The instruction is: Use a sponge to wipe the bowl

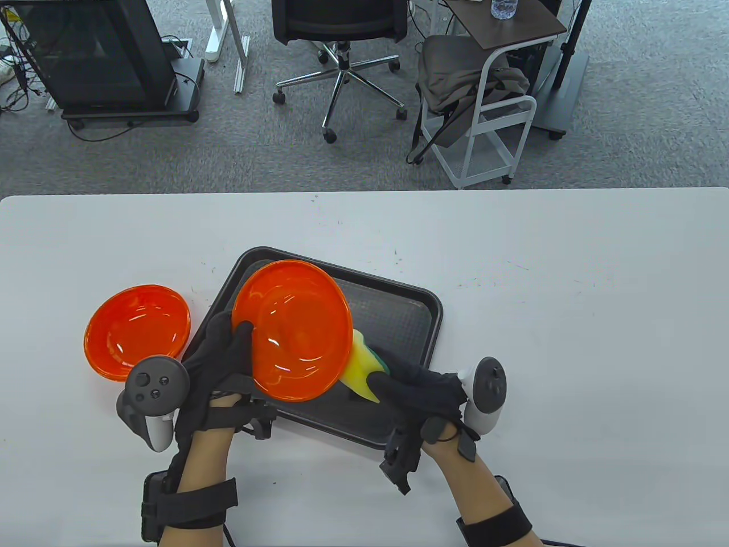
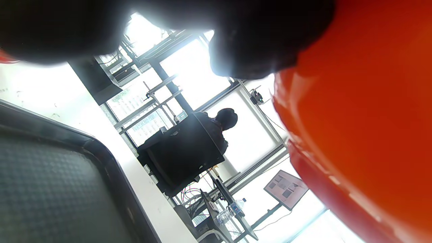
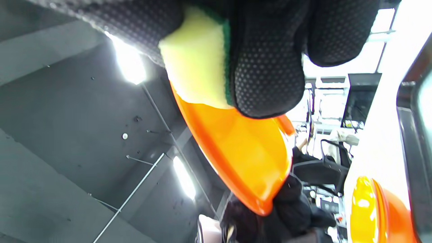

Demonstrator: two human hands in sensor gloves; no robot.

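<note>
Glossy orange plastic, the bowl (image 1: 296, 330) looks light, stiff and slippery, so the left hand (image 1: 219, 356) grips its seven-o'clock rim while the right hand (image 1: 418, 390) pinches the soft sponge (image 1: 361, 364) at four o'clock.

A translucent orange plastic bowl (image 1: 293, 330) shows glossy white highlights, matching a second translucent orange plastic bowl (image 1: 136, 330); the soft sponge (image 1: 364, 364) is pale yellow with a green edge; the rectangular plastic tray (image 1: 410, 319) is dark grey with a fine dotted texture; the gloves are black, dot-patterned
</note>
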